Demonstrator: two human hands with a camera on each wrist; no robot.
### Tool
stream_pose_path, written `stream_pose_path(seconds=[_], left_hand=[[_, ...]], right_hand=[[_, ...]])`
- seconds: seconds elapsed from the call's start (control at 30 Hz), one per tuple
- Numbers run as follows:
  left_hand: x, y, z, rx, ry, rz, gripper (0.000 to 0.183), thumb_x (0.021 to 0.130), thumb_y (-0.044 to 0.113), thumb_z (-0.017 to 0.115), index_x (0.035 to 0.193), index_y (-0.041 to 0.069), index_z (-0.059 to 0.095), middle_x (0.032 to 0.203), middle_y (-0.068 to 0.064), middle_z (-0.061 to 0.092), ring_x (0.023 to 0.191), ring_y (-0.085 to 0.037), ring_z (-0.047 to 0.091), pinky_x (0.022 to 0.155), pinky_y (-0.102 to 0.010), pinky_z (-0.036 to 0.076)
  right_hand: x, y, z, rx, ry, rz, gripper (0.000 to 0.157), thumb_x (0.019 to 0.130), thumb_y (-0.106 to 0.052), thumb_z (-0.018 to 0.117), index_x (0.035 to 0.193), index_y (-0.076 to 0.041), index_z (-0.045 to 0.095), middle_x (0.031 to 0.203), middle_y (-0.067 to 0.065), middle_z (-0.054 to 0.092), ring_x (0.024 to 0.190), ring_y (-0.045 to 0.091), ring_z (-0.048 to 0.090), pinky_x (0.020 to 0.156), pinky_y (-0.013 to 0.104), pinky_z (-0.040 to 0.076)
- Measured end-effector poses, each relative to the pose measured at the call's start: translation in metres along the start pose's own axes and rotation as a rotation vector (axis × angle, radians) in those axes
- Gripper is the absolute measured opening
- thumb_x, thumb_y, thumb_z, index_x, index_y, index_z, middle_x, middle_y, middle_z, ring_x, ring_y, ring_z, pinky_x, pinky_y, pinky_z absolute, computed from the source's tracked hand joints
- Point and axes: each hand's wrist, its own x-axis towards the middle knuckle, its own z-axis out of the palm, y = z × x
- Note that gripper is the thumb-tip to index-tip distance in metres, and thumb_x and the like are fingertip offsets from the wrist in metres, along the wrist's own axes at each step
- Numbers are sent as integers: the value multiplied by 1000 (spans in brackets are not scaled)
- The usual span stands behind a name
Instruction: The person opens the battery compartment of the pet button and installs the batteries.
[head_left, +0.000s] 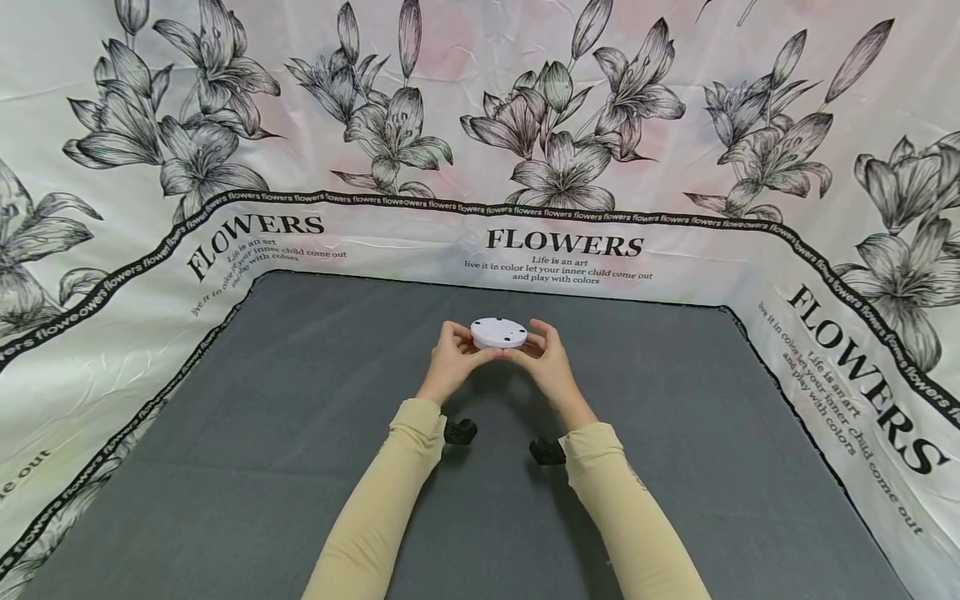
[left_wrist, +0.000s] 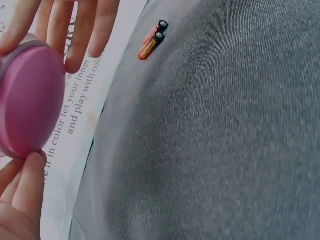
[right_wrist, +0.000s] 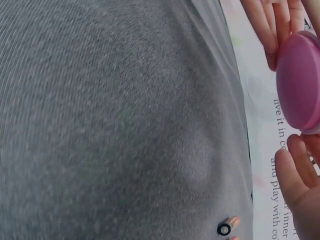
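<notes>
A round disc, white on top with several dark spots and glossy pink underneath, is held up over the grey cloth by both hands. My left hand grips its left edge, thumb along the near rim and fingers behind. On the other side, my right hand holds the right edge, its thumb close to the left one at the front. The pink face fills the left side of the left wrist view; the right wrist view shows this pink face at its right edge.
Small batteries lie on the cloth near its far edge: one battery beside another in the left wrist view, and a battery at the bottom of the right wrist view. A white flower-printed cloth rises behind the grey surface.
</notes>
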Motion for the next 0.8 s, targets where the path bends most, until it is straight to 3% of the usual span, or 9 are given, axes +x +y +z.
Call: stream_pose_path(seconds=[0.2, 0.53, 0.7, 0.8], left_hand=[[-2, -4, -6, -63, -82, 28, 81, 68, 9, 83, 130, 2, 32, 127, -14, 50, 117, -20, 49, 92, -32, 42], [-9, -19, -13, 192, -240, 56, 98, 68, 11, 82, 145, 3, 23, 140, -15, 37, 125, -24, 42, 93, -30, 41], [-12, -26, -14, 389, -238, 97, 99, 67, 24, 85, 146, 7, 27, 132, -14, 38, 121, -26, 41, 97, -40, 36], [-13, -27, -14, 430, -226, 105, 100, 64, 29, 86, 145, 10, 30, 130, -12, 39, 118, -26, 40, 97, -44, 34]], right_hand=[[-2, 2, -3, -126, -80, -33, 81, 79, -7, 74, 143, 1, 25, 130, 23, 47, 113, 33, 49, 93, 42, 40], [-6, 14, -2, -363, -229, -17, 89, 76, -8, 77, 144, 5, 20, 127, 23, 35, 114, 35, 46, 92, 40, 41], [-8, 15, -2, -427, -260, -7, 86, 76, -4, 76, 144, 2, 25, 127, 23, 33, 116, 35, 45, 92, 40, 41], [-8, 14, -2, -442, -287, -30, 85, 76, -4, 75, 144, 1, 25, 131, 23, 32, 118, 36, 43, 92, 42, 40]])
